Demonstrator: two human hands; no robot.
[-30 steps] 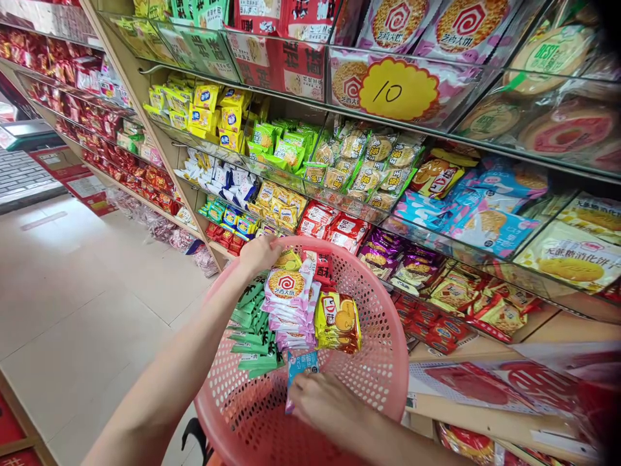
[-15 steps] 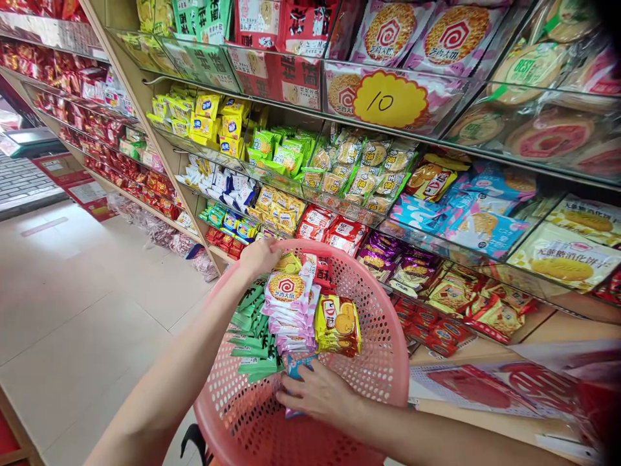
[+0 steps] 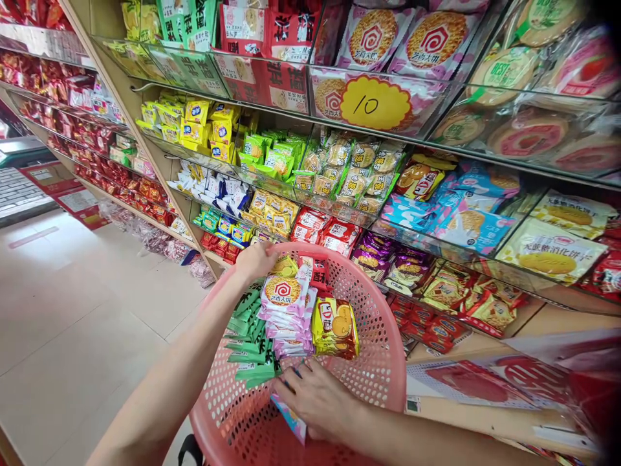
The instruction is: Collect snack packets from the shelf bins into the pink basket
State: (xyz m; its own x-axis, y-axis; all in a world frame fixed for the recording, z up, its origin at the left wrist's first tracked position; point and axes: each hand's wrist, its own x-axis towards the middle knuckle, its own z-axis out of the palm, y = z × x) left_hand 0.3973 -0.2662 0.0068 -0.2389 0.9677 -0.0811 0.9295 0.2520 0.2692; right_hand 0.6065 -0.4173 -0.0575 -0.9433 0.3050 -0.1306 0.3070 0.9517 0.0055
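In a shop aisle, on pale floor tiles [image 3: 72, 323], with wide open room on the left side. On the right, close up, tall shelves [image 3: 160, 139] full of snack packs, with clear front edges and a yellow price tag [image 3: 371, 103] marked 10. Just in front of the shelves, a round pink basket [image 3: 388, 336], up off the floor and close to the lower shelf edge.

Far rim of the basket gripped tight by the left hand [image 3: 257, 259]. Down inside, by the near wall, the right hand [image 3: 315, 398], fingers spread, lying flat on a blue and pink packet [image 3: 291, 417]. Hard to tell whether gripping or only pressing. Packet low in the basket, partly hidden under that hand.

Just past the fingers, a stack of pink cookie packs [image 3: 286, 310], with green packs [image 3: 250, 336] to its left and a yellow pack [image 3: 336, 327] to its right, filling the far half. Bare basket bottom only on the near side.
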